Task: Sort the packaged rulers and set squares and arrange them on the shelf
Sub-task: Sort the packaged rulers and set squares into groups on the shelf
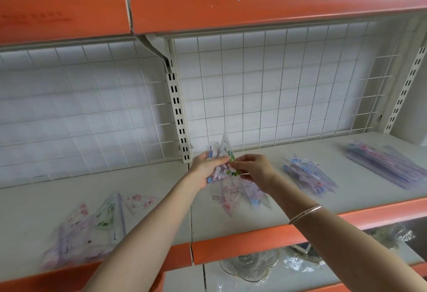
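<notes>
White wire grid backs the whole unit, crossed by a slotted upright at centre frame, with an orange-edged upper board running across the top. Below it the pale shelf spans the middle of the frame, and the goods on it lie in separate heaps, apparently one kind to each. At the far right lies a long flat stack of packaged rulers, laid lengthwise. At the lower left is a loose spread of set squares in clear wrappers. A smaller fan of packets sits right of centre, and another unsorted heap lies just under the hands. On the level below, at the bottom of the frame, stand glass dishes. The left hand is curled round a bundle of triangular packets, holding it upright near the grid, probably so each one can be read and drawn off. The right hand pinches the front packet, the one with green print, between thumb and fingertips, seemingly to pull it free for its own heap. A thin bracelet circles the right wrist.
</notes>
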Demonstrator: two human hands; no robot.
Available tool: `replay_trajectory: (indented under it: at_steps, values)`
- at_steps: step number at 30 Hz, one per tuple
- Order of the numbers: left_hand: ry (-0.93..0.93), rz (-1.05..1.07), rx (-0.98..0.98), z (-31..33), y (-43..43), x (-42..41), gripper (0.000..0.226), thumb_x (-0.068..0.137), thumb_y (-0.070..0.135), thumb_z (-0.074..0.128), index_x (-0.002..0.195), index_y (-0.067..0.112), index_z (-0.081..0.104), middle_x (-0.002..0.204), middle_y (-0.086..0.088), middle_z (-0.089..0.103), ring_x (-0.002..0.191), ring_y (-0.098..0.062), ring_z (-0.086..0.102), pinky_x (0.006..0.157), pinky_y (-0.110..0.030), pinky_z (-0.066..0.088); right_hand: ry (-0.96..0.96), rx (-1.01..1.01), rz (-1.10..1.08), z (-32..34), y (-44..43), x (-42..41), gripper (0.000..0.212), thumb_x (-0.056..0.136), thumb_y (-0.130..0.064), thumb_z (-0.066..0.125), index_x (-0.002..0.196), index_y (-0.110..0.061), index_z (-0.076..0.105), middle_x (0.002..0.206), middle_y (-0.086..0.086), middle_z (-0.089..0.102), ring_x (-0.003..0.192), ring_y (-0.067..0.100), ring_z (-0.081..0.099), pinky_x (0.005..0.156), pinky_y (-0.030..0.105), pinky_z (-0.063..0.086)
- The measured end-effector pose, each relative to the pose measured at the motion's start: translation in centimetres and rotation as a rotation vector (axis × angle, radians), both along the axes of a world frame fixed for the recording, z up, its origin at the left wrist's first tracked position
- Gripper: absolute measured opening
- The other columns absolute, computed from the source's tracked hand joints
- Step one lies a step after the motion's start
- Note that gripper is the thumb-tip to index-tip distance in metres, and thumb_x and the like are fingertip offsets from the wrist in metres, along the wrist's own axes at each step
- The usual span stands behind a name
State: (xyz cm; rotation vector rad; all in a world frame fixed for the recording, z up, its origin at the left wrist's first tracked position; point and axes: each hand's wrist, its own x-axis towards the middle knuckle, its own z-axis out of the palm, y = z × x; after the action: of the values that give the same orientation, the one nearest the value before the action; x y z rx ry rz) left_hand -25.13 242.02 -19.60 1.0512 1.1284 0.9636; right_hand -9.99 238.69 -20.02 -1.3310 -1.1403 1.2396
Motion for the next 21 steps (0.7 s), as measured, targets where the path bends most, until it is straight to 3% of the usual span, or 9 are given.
replay_trajectory:
  at_steps: [5, 7, 9, 15, 18, 21]
  values:
    - [-0.038, -0.168, -0.039, 0.0, 0.0, 0.7, 0.053, 0.075, 0.003, 0.075, 0.123, 0.001, 0.053, 0.086, -0.014, 0.070, 0.073, -0.026, 0.069, 0.073, -0.044, 0.059, 0.045, -0.004, -0.099, -0.1, -0.7, 0.8, 0.006, 0.080, -0.001, 0.071, 0.080, 0.001, 0.066, 0.069, 0.009, 0.062, 0.058, 0.015, 0.051, 0.053, 0.019, 0.046]
    - [-0.031, -0.193, -0.048, 0.3, -0.1, 1.3, 0.025, 0.086, 0.004, 0.066, 0.109, 0.003, 0.056, 0.072, -0.011, 0.068, 0.061, -0.022, 0.067, 0.054, -0.032, 0.057, 0.064, -0.007, -0.138, -0.1, -1.0, 1.6, 0.005, 0.080, 0.000, 0.070, 0.079, 0.000, 0.065, 0.070, 0.010, 0.063, 0.058, 0.015, 0.053, 0.052, 0.019, 0.046]
    - [-0.049, -0.194, -0.063, 0.4, -0.1, 2.2, 0.005, 0.092, 0.004, 0.058, 0.097, 0.006, 0.059, 0.069, -0.009, 0.070, 0.054, -0.020, 0.067, 0.046, -0.027, 0.054, 0.091, -0.009, -0.169, 0.0, -1.2, 2.7, 0.008, 0.082, 0.000, 0.069, 0.079, -0.004, 0.062, 0.068, 0.009, 0.064, 0.057, 0.016, 0.058, 0.052, 0.021, 0.047]
    - [-0.026, -0.222, -0.092, 0.6, 0.1, 5.6, 0.006, 0.091, 0.007, 0.061, 0.094, 0.012, 0.062, 0.079, -0.007, 0.070, 0.063, -0.018, 0.067, 0.052, -0.028, 0.055, 0.088, -0.027, -0.176, 0.4, -1.6, 6.2, 0.013, 0.085, -0.004, 0.065, 0.079, -0.012, 0.057, 0.072, 0.009, 0.067, 0.055, 0.015, 0.064, 0.050, 0.021, 0.042]
    - [0.018, -0.210, -0.112, 0.8, 0.2, 7.9, 0.014, 0.088, 0.011, 0.066, 0.102, 0.012, 0.062, 0.087, -0.008, 0.069, 0.069, -0.020, 0.066, 0.049, -0.027, 0.053, 0.102, -0.039, -0.219, 0.6, -1.8, 8.1, 0.015, 0.082, -0.001, 0.067, 0.077, -0.012, 0.058, 0.073, 0.009, 0.065, 0.059, 0.015, 0.060, 0.052, 0.022, 0.043]
    - [0.025, -0.190, -0.108, 0.8, 0.0, 10.2, 0.017, 0.086, 0.008, 0.068, 0.102, 0.010, 0.063, 0.081, -0.008, 0.070, 0.063, -0.019, 0.067, 0.047, -0.026, 0.054, 0.101, -0.024, -0.299, 0.8, -1.8, 10.2, 0.012, 0.079, 0.004, 0.069, 0.077, -0.007, 0.065, 0.070, 0.010, 0.061, 0.058, 0.016, 0.053, 0.050, 0.020, 0.043]
